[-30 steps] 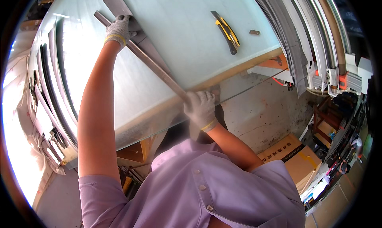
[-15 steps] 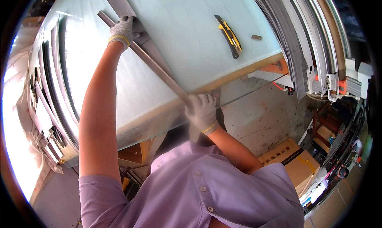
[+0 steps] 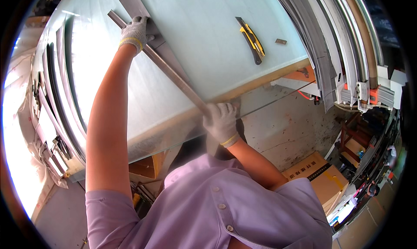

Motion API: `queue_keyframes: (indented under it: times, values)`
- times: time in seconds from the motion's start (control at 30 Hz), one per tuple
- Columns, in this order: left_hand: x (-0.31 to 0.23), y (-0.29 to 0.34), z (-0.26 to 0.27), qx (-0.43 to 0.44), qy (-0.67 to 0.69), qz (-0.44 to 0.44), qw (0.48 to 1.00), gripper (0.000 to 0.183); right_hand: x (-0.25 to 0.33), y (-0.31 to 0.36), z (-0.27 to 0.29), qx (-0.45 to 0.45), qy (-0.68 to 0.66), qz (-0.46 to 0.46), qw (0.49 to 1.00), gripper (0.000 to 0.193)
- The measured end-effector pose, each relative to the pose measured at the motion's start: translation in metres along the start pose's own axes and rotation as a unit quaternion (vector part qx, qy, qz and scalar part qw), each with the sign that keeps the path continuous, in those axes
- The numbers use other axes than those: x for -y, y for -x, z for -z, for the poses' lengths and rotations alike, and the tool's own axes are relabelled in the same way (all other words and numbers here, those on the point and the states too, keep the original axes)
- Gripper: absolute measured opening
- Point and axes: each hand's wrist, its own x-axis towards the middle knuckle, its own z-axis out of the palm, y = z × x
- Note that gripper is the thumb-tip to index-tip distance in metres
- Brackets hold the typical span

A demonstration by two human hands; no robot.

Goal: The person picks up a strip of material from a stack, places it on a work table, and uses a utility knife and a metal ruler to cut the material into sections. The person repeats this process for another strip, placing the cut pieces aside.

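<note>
A long, narrow metal bar [image 3: 173,78] lies slantwise across the glass-topped table [image 3: 204,44], running from the far left toward the near edge. Toward its far end my left hand [image 3: 135,33], in a grey knitted glove with a yellow cuff stripe, is closed over it, thumb out to the right. My right hand [image 3: 221,121], gloved alike, grips the near end at the table's edge; its fingers hide that end. Beside and partly under the bar is a flat grey strip [image 3: 132,4]. To the right lies a yellow and black utility knife [image 3: 252,41].
A small metal piece [image 3: 281,41] lies right of the knife. Long grey strips and profiles [image 3: 315,44] line the table's right side, and dark strips [image 3: 67,66] its left. Below on the right stands a cardboard box [image 3: 319,175].
</note>
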Motion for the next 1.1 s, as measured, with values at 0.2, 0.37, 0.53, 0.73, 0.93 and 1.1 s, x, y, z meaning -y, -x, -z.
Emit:
queue_keyframes:
  times: [0.2, 0.37, 0.53, 0.73, 0.93, 1.1]
  values:
    - [-0.004, 0.002, 0.003, 0.010, -0.004, 0.023, 1.000, 0.073, 0.002, -0.008, 0.015, 0.018, -0.048, 0.000, 0.999, 0.039]
    - [-0.012, 0.003, 0.011, 0.013, -0.047, 0.047, 0.998, 0.074, -0.024, -0.022, 0.031, 0.008, -0.171, -0.086, 0.982, 0.034]
    - [-0.011, 0.017, 0.012, -0.019, -0.023, 0.071, 0.997, 0.076, -0.094, -0.080, 0.053, -0.083, 0.028, -0.079, 0.993, 0.033]
    - [-0.019, 0.080, -0.039, -0.194, 0.177, 0.220, 0.939, 0.052, -0.133, -0.145, 0.066, -0.007, 0.153, -0.109, 0.982, 0.048]
    - [-0.076, 0.162, -0.046, -0.144, 0.201, 0.200, 0.948, 0.056, -0.134, -0.182, 0.058, 0.149, 0.200, -0.204, 0.947, 0.059]
    - [-0.083, 0.165, -0.028, -0.038, 0.169, 0.181, 0.968, 0.081, -0.088, -0.201, 0.045, 0.196, 0.044, -0.194, 0.960, 0.035]
